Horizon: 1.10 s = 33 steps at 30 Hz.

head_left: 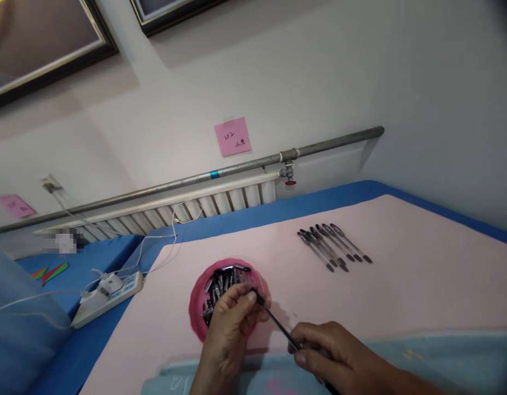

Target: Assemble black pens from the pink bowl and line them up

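A slim dark pen (pixel 279 325) runs slantwise between my two hands. My left hand (pixel 231 323) pinches its upper end, where a black part, seemingly the cap, shows between thumb and fingers. Lower down, my right hand (pixel 325 348) is wrapped around the barrel, and the pen's bottom end sticks out beneath the palm. Partly behind my left hand stands a pink scalloped bowl (pixel 195 310) with several small black pieces (pixel 223 282) in it that look like pen caps. Several clear-barrelled pens with dark ends (pixel 333 244) lie side by side, farther back on the right.
Pale pink sheeting (pixel 422 274) covers the blue table (pixel 327 200). A light blue cloth (pixel 451 356) lies along the near edge. On the left sits a white power strip (pixel 109 299) with plugs and trailing cables. Behind the table are a radiator (pixel 220 203) and a pipe (pixel 339 144).
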{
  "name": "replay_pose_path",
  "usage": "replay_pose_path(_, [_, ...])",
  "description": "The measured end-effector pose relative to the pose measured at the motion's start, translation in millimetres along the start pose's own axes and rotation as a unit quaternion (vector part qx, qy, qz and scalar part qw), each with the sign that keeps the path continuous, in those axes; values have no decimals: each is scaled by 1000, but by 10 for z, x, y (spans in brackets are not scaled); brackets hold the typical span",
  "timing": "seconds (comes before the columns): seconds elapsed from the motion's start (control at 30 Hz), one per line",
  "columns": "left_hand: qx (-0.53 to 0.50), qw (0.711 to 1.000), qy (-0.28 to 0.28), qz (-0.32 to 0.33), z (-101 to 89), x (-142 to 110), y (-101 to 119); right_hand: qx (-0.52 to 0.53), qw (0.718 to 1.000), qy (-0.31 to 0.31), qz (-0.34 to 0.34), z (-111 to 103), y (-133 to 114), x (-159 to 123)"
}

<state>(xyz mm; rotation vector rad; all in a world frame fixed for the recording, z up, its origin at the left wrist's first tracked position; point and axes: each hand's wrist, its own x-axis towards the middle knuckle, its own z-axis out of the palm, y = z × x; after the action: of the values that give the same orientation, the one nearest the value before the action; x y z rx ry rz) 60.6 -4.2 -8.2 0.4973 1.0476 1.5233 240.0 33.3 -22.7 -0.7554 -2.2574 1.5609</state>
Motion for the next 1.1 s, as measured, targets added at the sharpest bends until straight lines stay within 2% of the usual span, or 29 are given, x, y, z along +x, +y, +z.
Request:
replay_pose_path(0.27, [49,998,-43,-17,16,-3,-106,4,1000,28,3,37,82,-1])
replay_pose_path(0.53, [55,995,-81,-19,42,15,-187,84,996,42,1,95,117,9])
replay_pose_path(0.73, [80,994,-75,-9,69,19,-227,76,995,59,2,56,118,41])
replay_pose_path(0.8, [93,995,-32,2,-1,44,-142,69,995,67,22,20,93,50])
replay_pose_path(0.87, [117,991,50,41,-139,73,16,77,994,70,43,-10,61,56])
replay_pose_path(0.93, [145,972,138,119,-325,95,209,96,991,70,56,-28,36,62])
replay_pose_path(1.0, [156,951,207,168,-509,102,379,109,990,63,71,-36,31,72])
replay_pose_path(1.1, [218,921,266,182,-703,100,505,104,989,63,87,-42,59,90])
